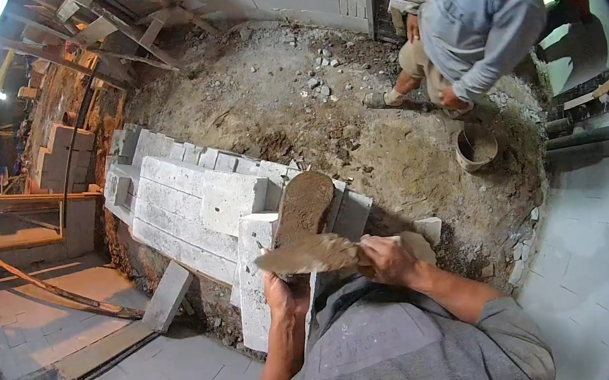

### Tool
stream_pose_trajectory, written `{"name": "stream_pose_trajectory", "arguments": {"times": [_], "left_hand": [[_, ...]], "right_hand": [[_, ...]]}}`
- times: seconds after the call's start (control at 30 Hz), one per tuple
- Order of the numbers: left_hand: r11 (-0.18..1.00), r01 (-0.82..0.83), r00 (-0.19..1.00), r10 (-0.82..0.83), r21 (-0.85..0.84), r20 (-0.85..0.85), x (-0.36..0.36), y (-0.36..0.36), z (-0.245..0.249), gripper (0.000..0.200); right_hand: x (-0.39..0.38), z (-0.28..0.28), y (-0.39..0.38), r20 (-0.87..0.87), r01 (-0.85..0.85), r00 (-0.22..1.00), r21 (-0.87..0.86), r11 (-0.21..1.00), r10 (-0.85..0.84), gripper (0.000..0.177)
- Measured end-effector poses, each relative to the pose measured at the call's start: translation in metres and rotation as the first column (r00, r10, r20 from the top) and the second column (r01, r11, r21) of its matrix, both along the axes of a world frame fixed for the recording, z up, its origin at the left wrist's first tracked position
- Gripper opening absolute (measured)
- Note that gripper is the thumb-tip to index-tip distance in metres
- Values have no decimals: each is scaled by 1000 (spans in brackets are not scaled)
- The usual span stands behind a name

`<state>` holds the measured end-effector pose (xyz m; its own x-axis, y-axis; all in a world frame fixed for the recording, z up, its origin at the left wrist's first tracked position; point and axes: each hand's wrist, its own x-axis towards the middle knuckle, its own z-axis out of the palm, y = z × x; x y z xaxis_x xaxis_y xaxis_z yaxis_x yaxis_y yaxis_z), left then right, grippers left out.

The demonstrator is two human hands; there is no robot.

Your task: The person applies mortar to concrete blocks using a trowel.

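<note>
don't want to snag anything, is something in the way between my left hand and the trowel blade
Nothing visible stands between your left hand and the trowel blade; they meet or overlap in this view, so contact is unclear. Your right hand is at the handle end.

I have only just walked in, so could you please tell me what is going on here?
The person's right hand grips a trowel, its blade coated in what looks like wet mortar. The left hand is at the blade's tip, beside a pale block; whether it touches either is hard to tell. More pale blocks lie stacked just ahead. Across the dirt floor, a co-worker stands near a bucket.
</note>
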<state>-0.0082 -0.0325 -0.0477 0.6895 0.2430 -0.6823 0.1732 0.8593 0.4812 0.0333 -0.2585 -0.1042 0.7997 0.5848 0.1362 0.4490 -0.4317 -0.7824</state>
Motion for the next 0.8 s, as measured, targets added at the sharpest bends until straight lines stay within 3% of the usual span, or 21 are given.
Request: {"name": "stream_pose_trajectory", "arguments": {"times": [0.07, 0.1, 0.17, 0.2, 0.23, 0.33, 0.4, 0.47, 0.5, 0.57, 0.6, 0.67, 0.73, 0.8], "left_hand": [[999, -8, 1000, 8, 38, -15, -4, -2, 2, 44], [999, -11, 1000, 12, 40, -14, -4, -1, 2, 44], [1000, 18, 999, -19, 25, 42, -8, -2, 1, 41], [999, 21, 999, -22, 26, 43, -11, -5, 5, 41], [998, 36, 998, -38, 52, 56, -10, -8, 11, 41], [997, 30, 995, -37, 76, 89, -3, 0, 6, 45], [996, 54, 997, -58, 72, 49, -15, 12, 0, 47], [999, 25, 999, -26, 26, 44, -14, 7, 7, 45], [997, 41, 999, -43, 60, 27, -18, 10, 2, 44], [993, 65, 998, -67, 100, 20, -16, 12, 1, 43], [993, 62, 997, -66, 104, 36, -14, 12, 2, 42], [992, 68, 997, -72, 105, 39, -20, 9, 4, 41], [990, 36, 998, -43, 136, 45, -16, 11, 0, 40], [994, 26, 997, -33, 104, 65, -5, 7, 4, 40]], "right_hand": [[-4, -44, 7, 181, 45, 982, 16, 999, -48, 19], [8, -33, 1, -91, 120, 986, -163, 979, -136, 16], [52, -31, 0, -302, 90, 896, -594, 800, -325, 16], [72, -63, -25, -453, -5, 840, -555, 832, -298, 21], [78, -99, -45, -402, -78, 888, -610, 789, -223, 26], [62, -64, -51, -309, 125, 892, -531, 838, -329, 30], [52, -19, -28, -354, 142, 871, -483, 864, -341, 34], [55, 5, -11, -489, 58, 856, -229, 972, -166, 35], [50, 1, -5, -495, 60, 852, -228, 972, -169, 35], [45, -18, 6, -140, 6, 989, -277, 961, -47, 29], [53, -30, 7, -137, 11, 989, -275, 961, -51, 29], [72, -46, 3, -427, -18, 879, -476, 879, -213, 25], [75, -44, -12, -542, -61, 800, -500, 864, -257, 26], [68, -43, -13, -375, 99, 883, -440, 892, -283, 26]]}}
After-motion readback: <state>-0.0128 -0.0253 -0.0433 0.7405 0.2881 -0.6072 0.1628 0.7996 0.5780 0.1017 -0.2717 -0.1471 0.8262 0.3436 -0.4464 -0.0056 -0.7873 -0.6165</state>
